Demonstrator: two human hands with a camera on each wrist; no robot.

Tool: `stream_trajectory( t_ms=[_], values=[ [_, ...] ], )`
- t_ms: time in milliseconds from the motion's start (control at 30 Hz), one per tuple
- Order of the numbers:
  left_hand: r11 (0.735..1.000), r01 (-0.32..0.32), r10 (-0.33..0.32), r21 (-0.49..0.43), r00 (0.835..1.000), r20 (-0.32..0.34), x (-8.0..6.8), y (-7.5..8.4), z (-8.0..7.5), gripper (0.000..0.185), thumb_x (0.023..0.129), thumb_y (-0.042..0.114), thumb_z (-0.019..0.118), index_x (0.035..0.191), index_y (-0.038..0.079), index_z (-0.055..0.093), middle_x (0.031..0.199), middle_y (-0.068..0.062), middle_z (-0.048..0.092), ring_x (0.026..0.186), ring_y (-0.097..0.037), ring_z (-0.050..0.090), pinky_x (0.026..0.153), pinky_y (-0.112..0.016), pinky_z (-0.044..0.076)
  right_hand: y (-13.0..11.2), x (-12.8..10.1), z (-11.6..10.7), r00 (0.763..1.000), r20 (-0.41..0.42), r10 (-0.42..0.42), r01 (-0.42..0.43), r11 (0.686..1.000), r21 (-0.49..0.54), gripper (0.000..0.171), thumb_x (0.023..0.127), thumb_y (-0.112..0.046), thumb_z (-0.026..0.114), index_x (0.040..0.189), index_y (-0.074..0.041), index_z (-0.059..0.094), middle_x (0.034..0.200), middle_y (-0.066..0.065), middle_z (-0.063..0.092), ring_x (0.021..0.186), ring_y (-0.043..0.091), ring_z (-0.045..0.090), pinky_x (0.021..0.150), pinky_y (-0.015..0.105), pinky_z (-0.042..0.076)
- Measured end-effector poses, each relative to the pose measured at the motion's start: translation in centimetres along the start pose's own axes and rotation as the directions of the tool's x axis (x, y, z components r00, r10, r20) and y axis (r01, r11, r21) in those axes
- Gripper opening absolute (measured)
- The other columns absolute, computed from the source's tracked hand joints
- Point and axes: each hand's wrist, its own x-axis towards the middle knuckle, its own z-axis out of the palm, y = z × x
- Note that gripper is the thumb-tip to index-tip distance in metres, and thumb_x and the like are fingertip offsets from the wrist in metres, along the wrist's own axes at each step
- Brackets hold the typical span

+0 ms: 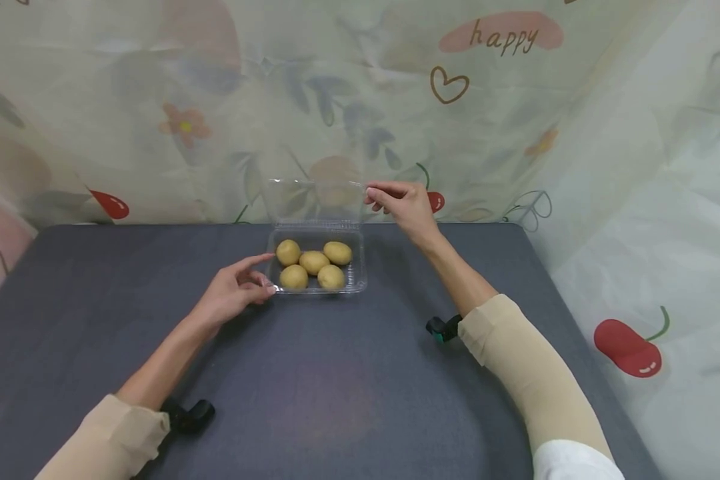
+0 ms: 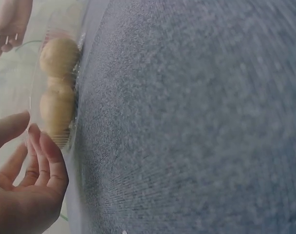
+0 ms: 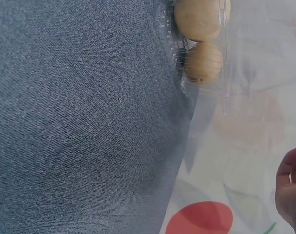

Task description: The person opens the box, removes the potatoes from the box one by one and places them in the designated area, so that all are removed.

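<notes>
Clear thin plastic clamshell box point(image 1: 357, 283) of five small yellow potatoes point(image 1: 315, 261) looks light and flimsy, so the left hand point(image 1: 233, 292) steadies its front corner with relaxed fingers while the right hand point(image 1: 403, 204) pinches the upright lid point(image 1: 313, 200) at its top edge.

Soft, even light falls on the desk point(image 1: 336, 387), with faint shadows under both arms; head-view edges bow outward, and both wrist views are blurred close up.
</notes>
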Motion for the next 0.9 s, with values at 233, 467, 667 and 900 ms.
stream_trajectory(
  t_ms=[233, 467, 667, 900],
  values=[
    [1.000, -0.021, 0.021, -0.021, 1.000, -0.013, 0.2, 0.2, 0.4, 0.057, 0.093, 0.009, 0.070, 0.146, 0.011, 0.049, 0.097, -0.013, 0.061, 0.085, -0.028, 0.065, 0.073, -0.035, 0.055, 0.2, 0.6, 0.1, 1.000, -0.020, -0.022, 0.021, 0.999, -0.040, 0.032, 0.095, -0.018, 0.070, 0.122, -0.002, 0.070, 0.090, 0.008, 0.074, 0.076, 0.025, 0.065, 0.072, 0.041, 0.050],
    [1.000, -0.004, 0.004, -0.006, 1.000, -0.011, 0.2, 0.3, 0.5, 0.063, 0.091, 0.017, 0.074, 0.148, 0.014, 0.046, 0.096, -0.012, 0.062, 0.085, -0.030, 0.066, 0.074, -0.037, 0.055, 0.8, 1.3, 0.2, 1.000, -0.017, -0.016, 0.016, 0.999, -0.032, 0.037, 0.094, -0.014, 0.070, 0.131, -0.009, 0.066, 0.096, 0.020, 0.073, 0.080, 0.037, 0.065, 0.066, 0.028, 0.050],
    [1.000, 0.014, -0.014, -0.014, 1.000, -0.001, 0.3, 0.3, 0.5, 0.066, 0.090, 0.020, 0.075, 0.148, 0.017, 0.045, 0.098, -0.012, 0.061, 0.086, -0.029, 0.065, 0.074, -0.038, 0.055, -0.7, 0.8, 0.5, 1.000, 0.007, 0.010, -0.010, 0.999, -0.036, 0.043, 0.097, -0.006, 0.064, 0.139, -0.001, 0.056, 0.101, 0.023, 0.072, 0.075, 0.026, 0.067, 0.067, 0.032, 0.051],
    [1.000, 0.015, -0.015, -0.005, 0.999, -0.035, 0.7, 0.0, 0.7, 0.065, 0.088, 0.028, 0.079, 0.144, 0.014, 0.049, 0.094, -0.010, 0.061, 0.082, -0.028, 0.065, 0.073, -0.036, 0.055, -1.1, 0.5, 0.8, 0.999, 0.012, 0.050, -0.049, 0.998, -0.041, 0.045, 0.098, -0.007, 0.062, 0.142, -0.002, 0.053, 0.103, 0.024, 0.071, 0.072, 0.013, 0.065, 0.069, 0.031, 0.051]
  ],
)
